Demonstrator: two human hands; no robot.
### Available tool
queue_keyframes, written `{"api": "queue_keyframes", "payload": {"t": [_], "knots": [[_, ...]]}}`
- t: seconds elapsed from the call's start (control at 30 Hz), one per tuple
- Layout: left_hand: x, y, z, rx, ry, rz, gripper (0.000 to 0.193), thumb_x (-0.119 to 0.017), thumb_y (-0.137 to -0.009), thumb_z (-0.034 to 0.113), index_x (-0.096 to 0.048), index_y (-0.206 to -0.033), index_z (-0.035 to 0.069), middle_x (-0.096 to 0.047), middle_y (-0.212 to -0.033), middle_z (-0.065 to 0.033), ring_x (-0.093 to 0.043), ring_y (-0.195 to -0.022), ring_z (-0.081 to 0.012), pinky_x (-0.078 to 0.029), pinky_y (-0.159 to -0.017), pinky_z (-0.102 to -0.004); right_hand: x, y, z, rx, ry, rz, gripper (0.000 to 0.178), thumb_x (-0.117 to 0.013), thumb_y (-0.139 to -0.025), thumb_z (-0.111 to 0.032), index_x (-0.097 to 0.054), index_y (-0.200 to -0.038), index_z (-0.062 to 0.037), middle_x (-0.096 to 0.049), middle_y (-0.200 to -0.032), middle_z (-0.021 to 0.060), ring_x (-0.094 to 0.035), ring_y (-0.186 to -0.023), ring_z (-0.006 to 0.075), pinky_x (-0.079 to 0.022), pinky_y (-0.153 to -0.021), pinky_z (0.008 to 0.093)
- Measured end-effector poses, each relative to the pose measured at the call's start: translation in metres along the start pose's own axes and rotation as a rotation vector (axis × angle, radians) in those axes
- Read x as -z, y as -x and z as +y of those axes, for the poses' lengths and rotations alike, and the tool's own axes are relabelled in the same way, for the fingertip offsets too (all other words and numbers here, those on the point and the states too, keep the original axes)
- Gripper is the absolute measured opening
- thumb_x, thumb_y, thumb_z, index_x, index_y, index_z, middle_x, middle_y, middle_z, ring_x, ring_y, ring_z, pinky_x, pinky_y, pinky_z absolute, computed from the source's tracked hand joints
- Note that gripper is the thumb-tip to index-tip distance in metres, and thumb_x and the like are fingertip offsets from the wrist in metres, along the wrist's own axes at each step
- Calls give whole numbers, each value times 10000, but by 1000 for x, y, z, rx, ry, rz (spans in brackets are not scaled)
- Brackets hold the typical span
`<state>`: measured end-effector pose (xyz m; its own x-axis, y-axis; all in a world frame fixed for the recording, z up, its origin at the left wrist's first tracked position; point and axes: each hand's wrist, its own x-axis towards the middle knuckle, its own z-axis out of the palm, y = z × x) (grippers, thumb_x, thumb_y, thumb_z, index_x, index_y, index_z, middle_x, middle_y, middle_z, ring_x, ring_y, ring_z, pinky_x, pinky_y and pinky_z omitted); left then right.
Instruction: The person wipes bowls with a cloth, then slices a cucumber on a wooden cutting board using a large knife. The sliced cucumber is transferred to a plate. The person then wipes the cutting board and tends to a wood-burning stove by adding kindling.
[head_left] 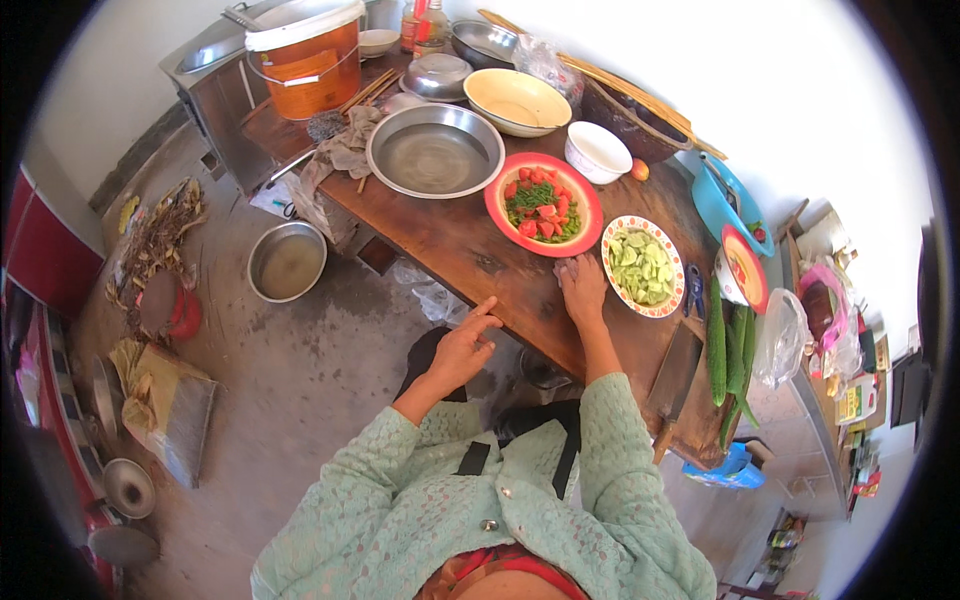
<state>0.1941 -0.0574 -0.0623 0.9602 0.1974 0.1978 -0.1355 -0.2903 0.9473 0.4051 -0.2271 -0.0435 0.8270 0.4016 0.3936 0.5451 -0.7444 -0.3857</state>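
My left hand (pixel 463 352) is at the table's front edge, its index finger stretched out and the others loosely bent; it holds nothing. On the wooden table (pixel 530 300), my right hand (pixel 583 288) lies palm down with its fingers forward, by the near rim of a red-rimmed plate (pixel 493 203). Chopped tomatoes (pixel 546 212) and cut greens (pixel 537 195) fill that plate. To the right stands a patterned dish (pixel 614 284) of sliced cucumber (pixel 641 267). Nothing shows in the right hand.
A cleaver (pixel 677 370) lies at the table's right end, beside whole cucumbers (pixel 717 345) and blue-handled scissors (pixel 694 290). Farther back are a metal basin of water (pixel 436 150), a cream bowl (pixel 517 102), a white bowl (pixel 598 153) and an orange bucket (pixel 305 75). Another basin (pixel 287 262) sits low on the left.
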Motion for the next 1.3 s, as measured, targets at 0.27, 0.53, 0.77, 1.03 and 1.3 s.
{"api": "queue_keyframes", "payload": {"t": [0.27,0.53,0.77,1.03,1.3], "knots": [[6,-2,0,23,-3,-67,371,-599,-805,-49,-565,-1156,63,-368,-1534,-47,-618,-938,-154,-502,-752,-285,-2,27,-53,50,59,-80,546,-654,-792,-167,-483,-1287,-11,-493,-1281,217,-446,-1213,411,-337,-1015,526],[14,3,-4,18,129,40,312,-585,-830,-58,-595,-1122,48,-499,-1421,-86,-636,-915,-145,-509,-761,-275,-34,25,-107,224,-22,-103,589,-630,-814,-134,-446,-1360,-11,-460,-1329,237,-421,-1237,429,-304,-1056,525],[34,2,-15,54,262,335,259,-592,-854,-26,-600,-1106,30,-574,-1292,-104,-631,-858,-129,-519,-733,-258,-80,-26,-139,254,-107,-167,569,-630,-827,-147,-454,-1353,-19,-447,-1325,271,-447,-1177,446,-331,-1008,546],[55,13,-34,127,295,469,250,-610,-883,14,-591,-1131,38,-579,-1265,-82,-601,-884,-116,-510,-727,-250,-107,-51,-174,236,5,-74,586,-634,-820,-168,-457,-1365,-50,-463,-1294,286,-432,-1200,471,-332,-1019,552],[65,12,-21,249,488,523,518,-583,-956,182,-365,-1409,61,-419,-1403,-93,-520,-1090,-153,-470,-878,-296,-95,-4,-190,558,-298,-150,452,-616,-832,-93,-534,-1275,-65,-533,-1274,172,-488,-1215,381,-361,-1033,516]]}}
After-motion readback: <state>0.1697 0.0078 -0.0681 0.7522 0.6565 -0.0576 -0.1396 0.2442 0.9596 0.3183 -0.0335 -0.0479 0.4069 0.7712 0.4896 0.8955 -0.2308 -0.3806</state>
